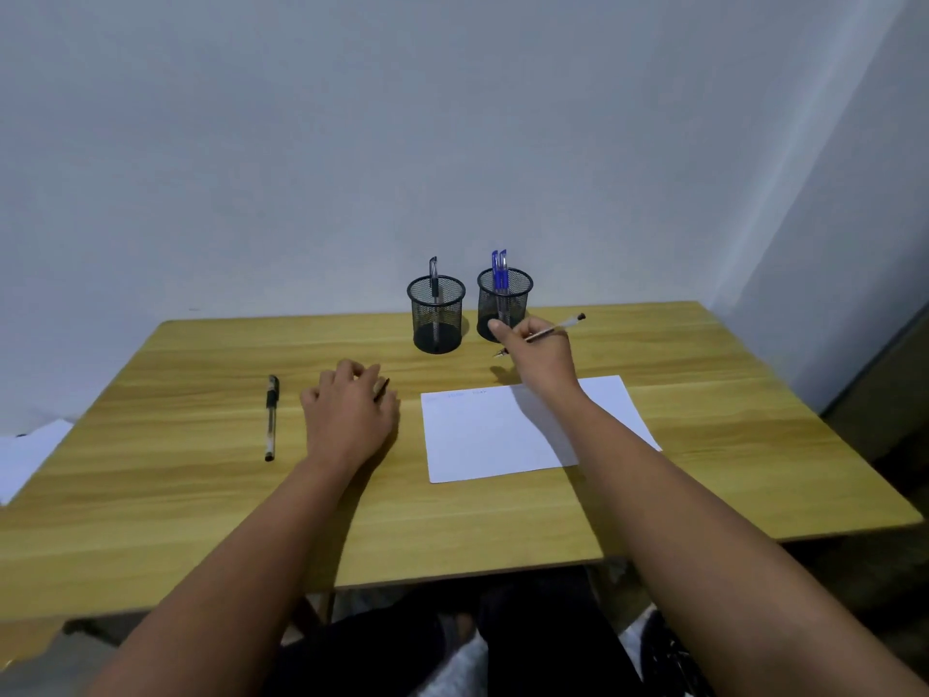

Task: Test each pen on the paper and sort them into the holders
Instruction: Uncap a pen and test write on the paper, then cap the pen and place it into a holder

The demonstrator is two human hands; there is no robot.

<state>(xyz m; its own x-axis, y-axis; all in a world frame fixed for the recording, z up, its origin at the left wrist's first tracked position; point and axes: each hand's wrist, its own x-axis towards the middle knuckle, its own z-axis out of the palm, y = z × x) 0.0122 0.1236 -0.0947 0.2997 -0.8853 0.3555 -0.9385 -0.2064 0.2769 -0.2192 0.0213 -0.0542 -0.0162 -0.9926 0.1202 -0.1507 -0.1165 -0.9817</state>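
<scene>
My right hand (540,347) holds an uncapped pen (558,327) in front of the right mesh holder (518,304), tip pointing down-left above the table. That holder contains two blue pens (499,271). The left mesh holder (436,314) contains one black pen (433,279). My left hand (349,412) rests on the table left of the white paper (502,435), curled around a small dark piece, probably a pen cap (383,387). A capped black pen (271,417) lies on the table further left. Faint scribbles mark the paper's top edge.
The wooden table (201,495) stands against a pale wall. Some white sheets (25,455) lie off the table's left edge. My knees show below the front edge.
</scene>
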